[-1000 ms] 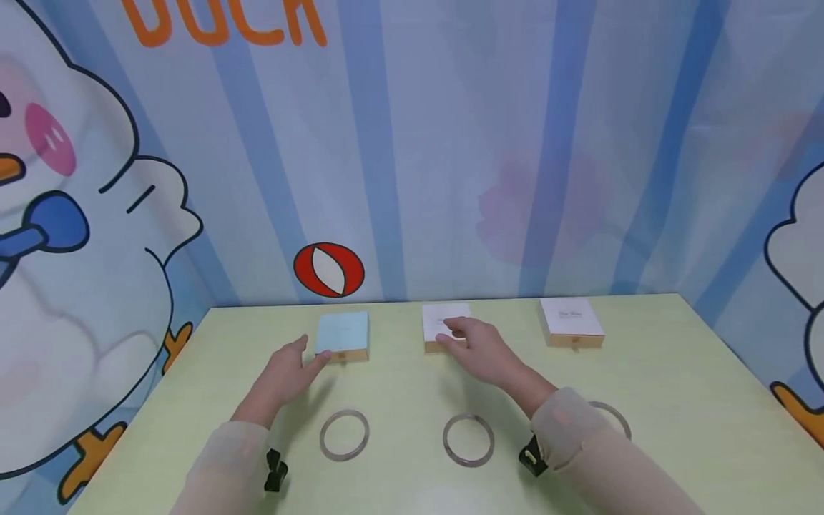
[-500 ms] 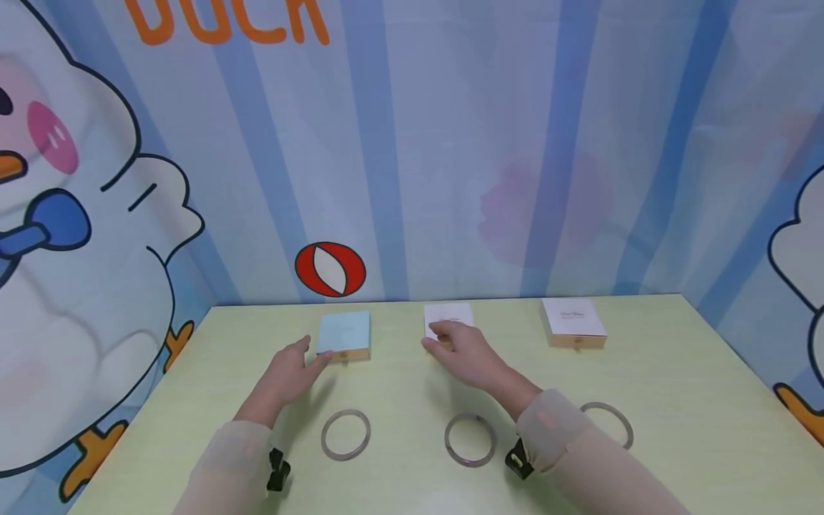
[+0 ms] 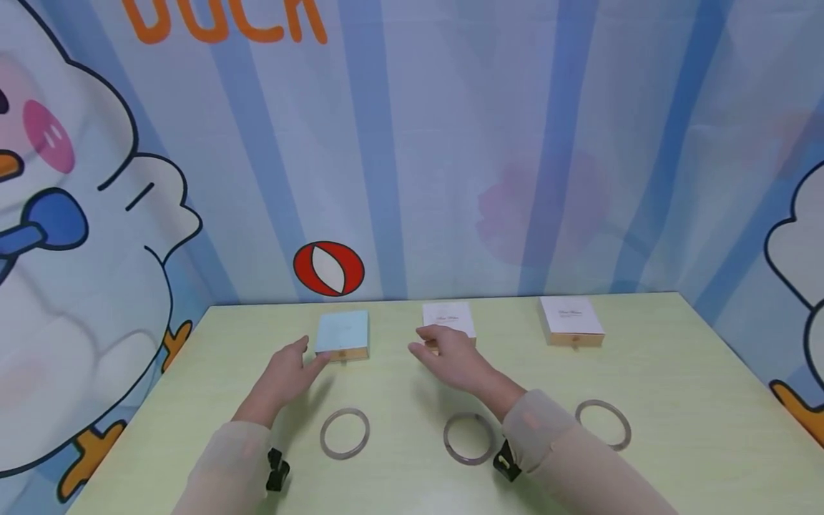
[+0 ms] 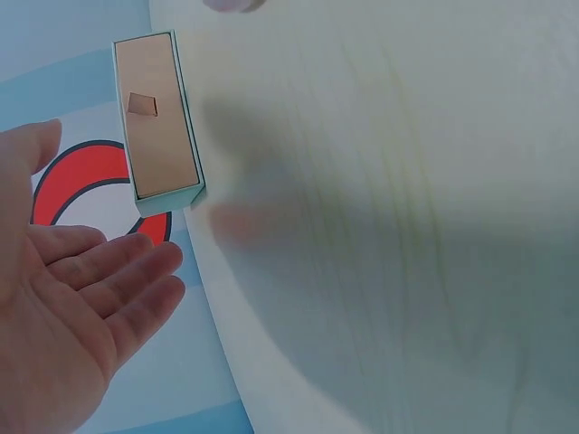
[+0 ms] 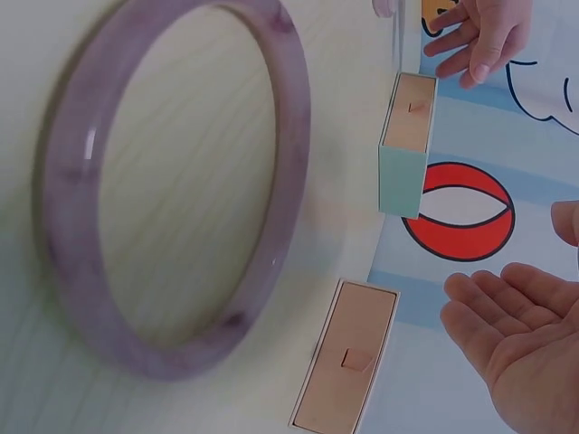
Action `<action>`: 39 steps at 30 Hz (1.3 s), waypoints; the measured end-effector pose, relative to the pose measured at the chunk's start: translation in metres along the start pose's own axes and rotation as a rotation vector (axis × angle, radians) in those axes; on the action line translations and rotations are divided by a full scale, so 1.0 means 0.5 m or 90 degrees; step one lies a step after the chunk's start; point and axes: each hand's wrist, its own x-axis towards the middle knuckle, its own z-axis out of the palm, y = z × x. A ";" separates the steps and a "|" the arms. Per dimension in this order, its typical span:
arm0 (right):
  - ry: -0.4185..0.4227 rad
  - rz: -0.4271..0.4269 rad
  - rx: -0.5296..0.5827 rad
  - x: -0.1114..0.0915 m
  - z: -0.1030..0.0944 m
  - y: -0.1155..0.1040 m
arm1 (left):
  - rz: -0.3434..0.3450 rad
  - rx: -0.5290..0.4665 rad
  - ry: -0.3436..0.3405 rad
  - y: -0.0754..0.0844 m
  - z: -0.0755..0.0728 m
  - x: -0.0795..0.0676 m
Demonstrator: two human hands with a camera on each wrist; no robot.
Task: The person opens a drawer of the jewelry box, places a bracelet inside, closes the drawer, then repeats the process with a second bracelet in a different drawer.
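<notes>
My left hand [image 3: 287, 372] hovers beside a light-blue drawer box [image 3: 343, 330], its thumb overlapping the box's front left corner in the head view. In the left wrist view its fingers are extended near the box's tan drawer front [image 4: 163, 154], which has a small pull tab. My right hand [image 3: 453, 363] is in front of a white drawer box [image 3: 450, 315], hiding part of its front. The right wrist view shows this hand's palm [image 5: 534, 362] with nothing in it. A mottled lilac bangle [image 5: 74, 190] lies large in that view, flat on the table.
A second white drawer box [image 3: 573, 315] stands at the back right. Nearer me lie a left bangle [image 3: 345, 456], a middle one and a right bangle [image 3: 603, 403]. Behind the table [image 3: 399, 400] hangs a blue striped cloth [image 3: 438, 143] with cartoon ducks.
My right hand has moved left and slightly toward me across the front of the middle box, showing more of its lid and of the right bangle. My left hand stays put.
</notes>
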 end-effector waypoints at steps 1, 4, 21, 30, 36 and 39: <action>-0.001 0.001 -0.002 0.001 0.002 -0.001 | 0.002 -0.001 0.000 0.000 0.000 0.001; -0.011 0.011 -0.004 0.003 0.008 -0.005 | 0.006 -0.001 0.002 0.001 0.000 0.002; -0.071 0.051 0.021 0.016 0.041 -0.023 | 0.032 -0.012 0.008 -0.003 0.005 0.003; -0.080 0.048 0.019 0.027 0.057 -0.022 | 0.030 -0.014 0.005 0.001 0.005 0.001; -0.089 0.060 0.027 0.037 0.066 -0.032 | 0.022 -0.017 0.003 0.000 0.005 0.001; -0.091 0.058 0.033 0.042 0.072 -0.035 | 0.021 -0.021 0.002 -0.001 0.005 0.003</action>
